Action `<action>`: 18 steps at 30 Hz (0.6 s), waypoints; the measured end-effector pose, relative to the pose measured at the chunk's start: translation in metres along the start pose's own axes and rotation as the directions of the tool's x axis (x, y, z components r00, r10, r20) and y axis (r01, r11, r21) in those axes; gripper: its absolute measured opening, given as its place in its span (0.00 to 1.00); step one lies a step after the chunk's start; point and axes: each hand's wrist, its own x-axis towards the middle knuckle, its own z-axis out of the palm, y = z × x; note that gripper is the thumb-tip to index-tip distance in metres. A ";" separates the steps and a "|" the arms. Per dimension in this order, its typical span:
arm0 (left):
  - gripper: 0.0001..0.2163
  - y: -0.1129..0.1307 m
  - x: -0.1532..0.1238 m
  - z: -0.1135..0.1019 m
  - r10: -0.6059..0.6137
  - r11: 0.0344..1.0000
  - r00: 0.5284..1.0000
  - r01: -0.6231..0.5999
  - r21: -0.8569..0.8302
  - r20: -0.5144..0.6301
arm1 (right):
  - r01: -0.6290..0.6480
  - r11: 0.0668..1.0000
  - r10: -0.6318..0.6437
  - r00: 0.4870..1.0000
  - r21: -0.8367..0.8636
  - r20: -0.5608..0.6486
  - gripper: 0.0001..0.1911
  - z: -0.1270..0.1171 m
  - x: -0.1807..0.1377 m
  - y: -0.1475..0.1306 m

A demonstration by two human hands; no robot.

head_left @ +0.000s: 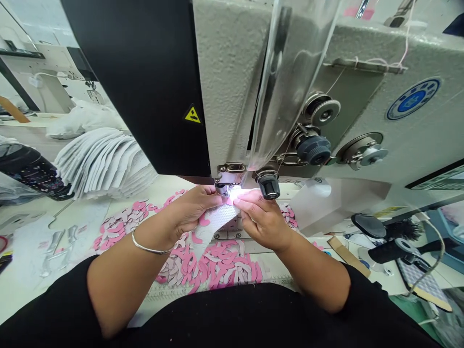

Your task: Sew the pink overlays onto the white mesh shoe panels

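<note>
Under the lit needle area of a sewing machine (232, 176), a white textured fabric piece (217, 220) lies on the machine bed, with a small pink curved patch (231, 200) on it by the presser foot (222, 187). From the left, my left hand (194, 205) presses its closed fingers on the white fabric beside the foot. My right hand (263, 217) pinches at the pink patch from the right, thumb and forefinger together. Loose pink and white curved patches (213, 266) lie heaped before the fabric and to its left.
A fanned stack of white fabric pieces (105, 162) stands at the left, next to a dark patterned bundle (32, 166). Tension knobs (315, 147) and a clear shield (286, 82) hang above my hands. On the right lie a black thread spool (387, 251) and a tan strip (348, 256).
</note>
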 end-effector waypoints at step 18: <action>0.05 -0.007 0.003 -0.004 0.052 0.996 0.998 -0.050 0.070 -0.027 | -0.023 1.000 0.023 1.000 0.011 -0.015 0.20 0.001 0.000 0.000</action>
